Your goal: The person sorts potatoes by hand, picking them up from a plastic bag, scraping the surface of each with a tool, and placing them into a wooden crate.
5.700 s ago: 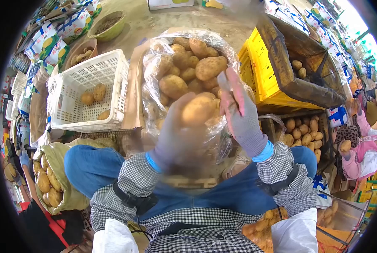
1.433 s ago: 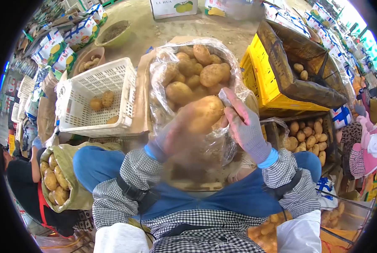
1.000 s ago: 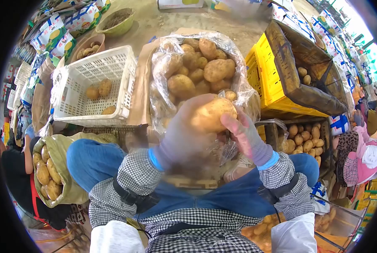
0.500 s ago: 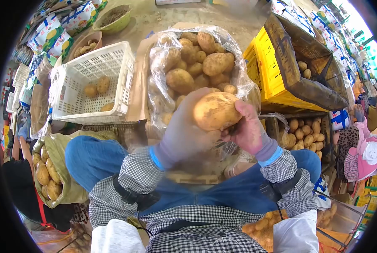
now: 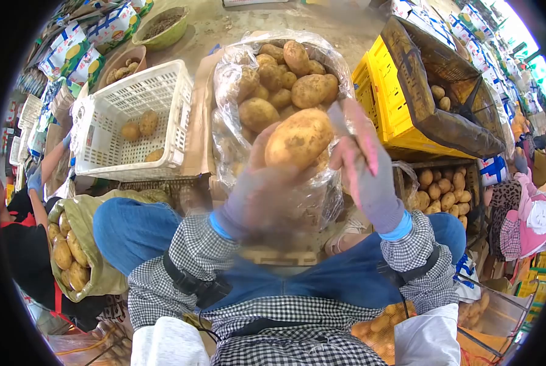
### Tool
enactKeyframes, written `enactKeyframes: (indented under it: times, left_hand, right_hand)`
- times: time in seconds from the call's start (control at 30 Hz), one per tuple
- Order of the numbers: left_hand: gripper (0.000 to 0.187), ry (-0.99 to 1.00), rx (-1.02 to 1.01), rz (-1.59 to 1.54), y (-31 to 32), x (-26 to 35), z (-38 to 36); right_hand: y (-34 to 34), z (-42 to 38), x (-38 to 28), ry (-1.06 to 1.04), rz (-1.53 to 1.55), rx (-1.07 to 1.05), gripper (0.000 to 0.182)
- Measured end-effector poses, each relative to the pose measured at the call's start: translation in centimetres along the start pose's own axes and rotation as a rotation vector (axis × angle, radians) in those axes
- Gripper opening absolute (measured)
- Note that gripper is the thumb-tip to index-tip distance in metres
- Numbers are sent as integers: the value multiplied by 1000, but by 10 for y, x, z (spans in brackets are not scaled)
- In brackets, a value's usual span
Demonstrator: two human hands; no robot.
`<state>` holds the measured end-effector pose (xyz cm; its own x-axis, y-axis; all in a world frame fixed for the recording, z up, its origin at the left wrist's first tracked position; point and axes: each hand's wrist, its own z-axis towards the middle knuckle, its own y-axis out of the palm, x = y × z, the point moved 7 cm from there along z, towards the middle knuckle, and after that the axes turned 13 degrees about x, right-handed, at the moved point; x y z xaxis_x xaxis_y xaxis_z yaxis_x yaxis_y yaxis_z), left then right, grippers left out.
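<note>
A large tan potato (image 5: 298, 139) with dirt marks rests in my left hand (image 5: 257, 192). My left hand wears a grey glove, is closed around the potato's lower left side, and is partly smeared by motion. To the right, my right hand (image 5: 369, 168), also gloved, is apart from the potato with its fingers stretched out and spread. A greyish patch by its fingertips is too blurred to make out. Beneath both hands stands a box lined with clear plastic (image 5: 224, 143), filled with potatoes (image 5: 312, 91).
Left is a white crate (image 5: 174, 143) with a few potatoes; right, a yellow crate (image 5: 395, 107) beside a dark-lined container (image 5: 462, 131). A potato box (image 5: 444, 195) sits near my right knee, a green sack (image 5: 105, 244) near my left. Co-workers sit on both sides.
My right hand has come off the potato and moved up and right. My left hand has shifted the potato slightly left and tilted it. A co-worker's arm at left has moved.
</note>
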<state>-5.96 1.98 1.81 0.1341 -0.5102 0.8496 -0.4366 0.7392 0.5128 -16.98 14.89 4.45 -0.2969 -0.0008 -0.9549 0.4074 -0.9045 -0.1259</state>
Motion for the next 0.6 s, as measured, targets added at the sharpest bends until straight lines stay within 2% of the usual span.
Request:
enactKeyframes:
  times: [0.03, 0.1, 0.17, 0.2, 0.23, 0.3, 0.37, 0.43, 0.5, 0.57, 0.6]
  left_hand:
    - [60, -40, -8, -116, 2, 1, 0]
    - [62, -375, 25, -778, 11, -5, 4]
    - [60, -185, -5, -381, 5, -8, 5]
    - [58, -161, -20, -324, 5, -7, 5]
    - [57, -137, -33, -268, 5, -7, 4]
    - [53, -237, -60, -439, 7, -6, 3]
    - [49, -93, 50, -127, -14, -19, 4]
    - [46, -102, 105, -99, -11, -14, 4]
    - [43, -264, 109, -342, 0, -7, 3]
    - [42, -253, -323, -507, 21, 3, 7]
    - [42, -281, -385, -568, 19, 0, 6]
  right_hand:
    - [4, 0, -1, -88, -58, -34, 49]
    - [9, -5, 2, 21, -63, -87, 47]
    - [20, -16, -1, 57, -104, -181, 47]
    - [26, -23, -4, 57, -131, -239, 47]
    - [33, -31, -9, 12, -202, -326, 47]
    - [46, -45, -17, -77, -342, -499, 46]
    - [40, -34, -15, -292, -193, -311, 40]
    - [32, -17, -17, -195, -48, -166, 37]
    - [23, -6, -8, 211, 103, -60, 36]
    - [32, -21, -17, -128, -91, -164, 35]
    - [36, -28, -16, -210, -163, -216, 35]
